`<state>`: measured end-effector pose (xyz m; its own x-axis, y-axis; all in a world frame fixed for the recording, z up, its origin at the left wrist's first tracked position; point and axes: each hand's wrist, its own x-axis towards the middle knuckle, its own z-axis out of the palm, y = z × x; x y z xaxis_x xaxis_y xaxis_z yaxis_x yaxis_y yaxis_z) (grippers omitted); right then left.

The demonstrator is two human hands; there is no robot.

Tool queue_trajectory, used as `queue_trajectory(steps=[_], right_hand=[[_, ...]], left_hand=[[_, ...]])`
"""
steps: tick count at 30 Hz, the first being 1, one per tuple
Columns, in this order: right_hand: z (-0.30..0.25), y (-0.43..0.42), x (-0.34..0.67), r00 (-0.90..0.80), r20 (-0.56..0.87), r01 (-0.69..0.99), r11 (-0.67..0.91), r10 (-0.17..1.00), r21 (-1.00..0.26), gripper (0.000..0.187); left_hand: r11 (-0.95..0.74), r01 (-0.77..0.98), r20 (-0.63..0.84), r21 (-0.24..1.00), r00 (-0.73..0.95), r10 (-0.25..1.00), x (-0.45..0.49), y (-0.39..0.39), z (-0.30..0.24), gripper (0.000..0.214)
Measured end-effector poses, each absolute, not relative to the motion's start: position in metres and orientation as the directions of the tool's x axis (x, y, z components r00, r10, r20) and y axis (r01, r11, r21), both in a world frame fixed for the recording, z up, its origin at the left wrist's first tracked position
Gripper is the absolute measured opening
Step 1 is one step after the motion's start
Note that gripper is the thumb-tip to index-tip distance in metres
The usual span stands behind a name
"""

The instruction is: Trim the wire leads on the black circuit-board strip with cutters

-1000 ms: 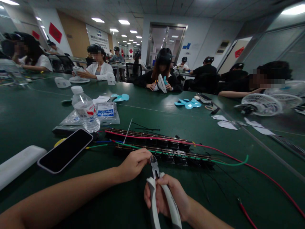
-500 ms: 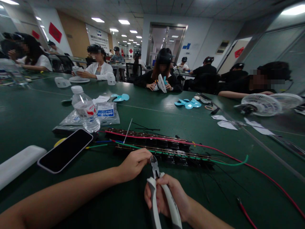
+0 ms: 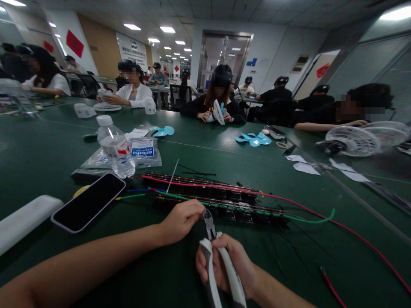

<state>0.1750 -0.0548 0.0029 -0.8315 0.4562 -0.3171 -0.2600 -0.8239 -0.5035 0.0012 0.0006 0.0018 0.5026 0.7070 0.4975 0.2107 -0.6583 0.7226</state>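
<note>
Head view: one pair of pliers (image 3: 209, 259), pale-handled, fingers of the right hand (image 3: 231, 263) wrapped about the grips; tips at the left hand (image 3: 181, 219), fingers pinched together, any held item indiscernible. Behind: black strips (image 3: 248, 217), green wire (image 3: 321, 220), upon dark-green surface (image 3: 272, 167).

left grip (image 3: 182, 219) near curled right grip (image 3: 243, 266)

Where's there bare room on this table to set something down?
The middle of the table is bare between the left blue blades and the right blue blades, beyond the red wire. Another patch lies between that wire and the white papers. It's crowded around the bottle and phone and near the pliers.
</note>
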Motion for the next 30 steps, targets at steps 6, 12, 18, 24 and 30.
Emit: queue_trajectory(steps=[6, 12, 18, 24, 30], right_hand=[[0.0008, -0.0554, 0.1746, -0.833, -0.305, -0.278, -0.825, 0.462, -0.491, 0.041], [-0.0019, -0.0558, 0.1749, -0.836, -0.297, -0.27, -0.818, 0.461, -0.508, 0.041], [-0.0037, -0.0561, 0.1738, -0.819, -0.306, -0.286, -0.808, 0.486, -0.515, 0.04], [0.0026, -0.0564, 0.1734, -0.816, -0.295, -0.303, -0.803, 0.497, -0.513, 0.039], [0.0046, -0.0554, 0.1737, -0.846, -0.283, -0.284, -0.83, 0.453, -0.48, 0.044]], left_hand=[[-0.661, 0.208, 0.503, 0.721, 0.5, 0.705, 0.0004, 0.0007, 0.0015, 0.022], [-0.663, 0.21, 0.502, 0.718, 0.503, 0.703, 0.0003, -0.0001, 0.0018, 0.022], [-0.657, 0.218, 0.493, 0.722, 0.503, 0.709, 0.0004, 0.0004, 0.0006, 0.022], [-0.661, 0.207, 0.506, 0.721, 0.494, 0.707, 0.0003, 0.0004, 0.0006, 0.022], [-0.66, 0.204, 0.507, 0.723, 0.493, 0.708, 0.0004, -0.0005, 0.0031, 0.024]])
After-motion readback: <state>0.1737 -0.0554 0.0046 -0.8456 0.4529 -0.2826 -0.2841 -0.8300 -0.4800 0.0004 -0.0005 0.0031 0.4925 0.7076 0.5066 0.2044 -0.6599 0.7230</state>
